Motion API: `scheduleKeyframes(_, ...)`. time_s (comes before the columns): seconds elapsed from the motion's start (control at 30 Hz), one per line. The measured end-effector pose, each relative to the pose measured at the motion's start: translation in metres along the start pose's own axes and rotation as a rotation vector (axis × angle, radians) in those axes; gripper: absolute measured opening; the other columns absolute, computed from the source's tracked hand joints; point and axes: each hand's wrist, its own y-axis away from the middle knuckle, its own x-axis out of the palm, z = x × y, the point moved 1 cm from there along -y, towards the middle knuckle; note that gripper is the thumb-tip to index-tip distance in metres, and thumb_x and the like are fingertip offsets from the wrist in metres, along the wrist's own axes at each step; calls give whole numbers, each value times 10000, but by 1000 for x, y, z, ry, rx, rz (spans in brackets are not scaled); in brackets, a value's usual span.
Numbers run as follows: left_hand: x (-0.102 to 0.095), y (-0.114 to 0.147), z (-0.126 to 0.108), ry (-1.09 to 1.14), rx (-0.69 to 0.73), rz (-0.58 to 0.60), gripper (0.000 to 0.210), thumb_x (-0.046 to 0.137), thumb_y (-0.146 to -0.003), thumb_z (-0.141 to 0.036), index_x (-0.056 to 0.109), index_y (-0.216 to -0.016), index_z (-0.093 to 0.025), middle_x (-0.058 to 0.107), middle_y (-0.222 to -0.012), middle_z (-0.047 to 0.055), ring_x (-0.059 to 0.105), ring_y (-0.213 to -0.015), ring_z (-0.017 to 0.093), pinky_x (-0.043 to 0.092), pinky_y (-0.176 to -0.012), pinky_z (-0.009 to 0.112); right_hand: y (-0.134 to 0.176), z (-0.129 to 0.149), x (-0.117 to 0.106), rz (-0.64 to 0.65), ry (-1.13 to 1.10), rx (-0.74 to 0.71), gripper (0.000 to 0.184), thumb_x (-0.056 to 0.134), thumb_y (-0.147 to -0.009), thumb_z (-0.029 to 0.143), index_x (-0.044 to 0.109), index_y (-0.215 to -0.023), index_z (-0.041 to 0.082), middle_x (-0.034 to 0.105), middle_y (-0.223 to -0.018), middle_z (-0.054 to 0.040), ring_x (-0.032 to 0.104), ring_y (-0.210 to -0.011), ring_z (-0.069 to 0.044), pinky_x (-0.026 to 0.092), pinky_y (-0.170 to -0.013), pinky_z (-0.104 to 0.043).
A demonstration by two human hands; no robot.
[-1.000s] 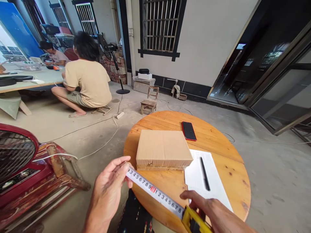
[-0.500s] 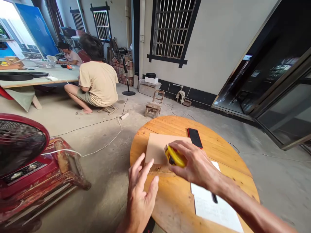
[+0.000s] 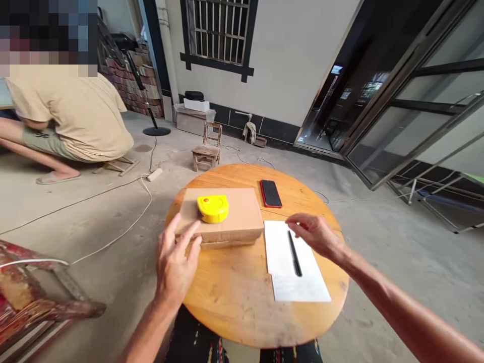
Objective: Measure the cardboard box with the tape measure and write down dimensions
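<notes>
A yellow tape measure (image 3: pixel 214 208) rests on top of a closed brown cardboard box (image 3: pixel 242 214). My left hand (image 3: pixel 177 257) is open at the box's near left corner, fingers spread; whether the fingertips touch the cardboard I cannot tell. My right hand (image 3: pixel 312 233) hovers over the upper right part of the white paper sheets (image 3: pixel 278 252), with its fingers bent, slightly apart and nothing visible in them. Just below those fingertips a black pen (image 3: pixel 295 254) lies lengthwise on the paper, which has faint writing on its lower part.
A phone with a red edge (image 3: pixel 270 193) lies toward the far side of the round wooden table (image 3: pixel 234 297). Beyond stand a small wooden chair (image 3: pixel 207 148) and a black fan stand (image 3: pixel 147 101). A person in a tan shirt (image 3: pixel 71 116) sits at left. Cables cross the floor.
My right hand has let go of the tape measure, which now sits on the box, and has moved right to the paper and pen. My left hand stays beside the box. The view has shifted right.
</notes>
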Motion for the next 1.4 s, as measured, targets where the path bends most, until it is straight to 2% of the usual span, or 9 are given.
scheduleKeyframes(0.17,-2,-19,13,1,-5,20,343,578,-903,-260,641,-1236,-207,380,-1509,136,452,-1327,345,368,-1102,483,46,-61,41,56,242,-64,322,448,-877,70,704,-1028,195,705,-943,-85,589,-561,-130,380,-518,-262)
scheduleKeyframes(0.33,-4,10,-42,-45,43,-85,608,617,-869,-172,425,-1444,-228,329,-1544,128,359,-1394,345,289,-1158,510,57,-74,61,88,498,-329,368,394,-858,-36,666,-962,189,658,-1056,-108,615,-737,-182,416,-623,-297)
scheduleKeyframes(0.43,16,44,-91,52,161,121,522,572,-873,-129,489,-1367,-276,409,-1487,93,439,-1332,308,372,-1108,495,56,-79,56,79,457,-419,294,402,-899,15,638,-933,187,627,-1203,-125,610,-914,-230,436,-774,-355)
scheduleKeyframes(0.5,38,61,-115,91,259,328,439,533,-879,-122,543,-1298,-251,470,-1440,98,467,-1309,287,456,-1042,455,58,-83,49,52,392,-437,262,413,-890,31,622,-952,175,651,-1151,-137,605,-950,-241,422,-808,-369)
scheduleKeyframes(0.57,61,71,-132,81,306,512,403,504,-881,-118,571,-1266,-214,488,-1434,117,467,-1314,284,473,-1028,463,65,-87,41,15,288,-326,213,422,-890,76,605,-948,168,685,-922,-108,610,-834,-220,411,-755,-346)
scheduleKeyframes(0.7,93,74,-146,15,369,824,489,589,-842,-181,545,-1329,-191,395,-1524,132,343,-1408,334,387,-1093,571,87,-99,30,-38,-19,108,127,405,-915,228,516,-857,205,579,-665,-2,505,-579,-160,356,-582,-287)
scheduleKeyframes(0.9,101,81,-143,10,440,979,496,607,-868,-262,516,-1355,-273,373,-1547,78,277,-1446,299,260,-1167,576,113,-103,15,-154,-522,416,225,467,-878,407,429,-745,231,415,-656,40,405,-575,-135,340,-507,-248)
scheduleKeyframes(1.17,80,83,-130,-19,469,1028,565,615,-788,-154,523,-1336,-255,394,-1532,85,302,-1432,309,277,-1153,585,124,-91,8,-202,-876,423,243,576,-842,450,487,-802,227,473,-560,49,471,-505,-136,372,-500,-271)
scheduleKeyframes(1.4,70,84,-129,-17,434,1047,558,618,-769,-139,539,-1310,-252,408,-1520,87,320,-1418,322,266,-1152,590,118,-81,21,-241,-819,357,243,534,-905,445,603,-958,217,681,-737,-38,552,-648,-180,436,-582,-305)
